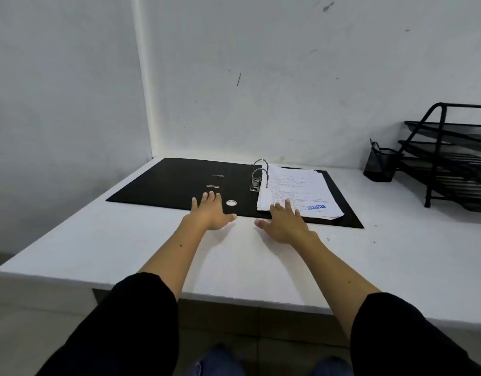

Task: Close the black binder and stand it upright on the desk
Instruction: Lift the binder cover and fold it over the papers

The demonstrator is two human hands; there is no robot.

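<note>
Both hands reached the near edge of the open black binder (179, 183).
It lay flat on the desk (261, 256); left hand (211, 213) spread, empty, by its cover for folding; right hand (284, 222) spread, empty, fingertips at its papers (296, 191).

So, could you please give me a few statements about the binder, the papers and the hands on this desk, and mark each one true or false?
1. The black binder lies open and flat on the desk. True.
2. The papers sit on the binder's left half. False: they sit on the right half, beside the metal rings.
3. The left hand grips the binder cover and lifts it. False: it is spread open, fingers reaching over the near edge, and the cover lies flat.
4. The right hand is open, fingertips at the papers' near edge. True.
5. A black wire tray rack stands at the desk's right. True.
</note>
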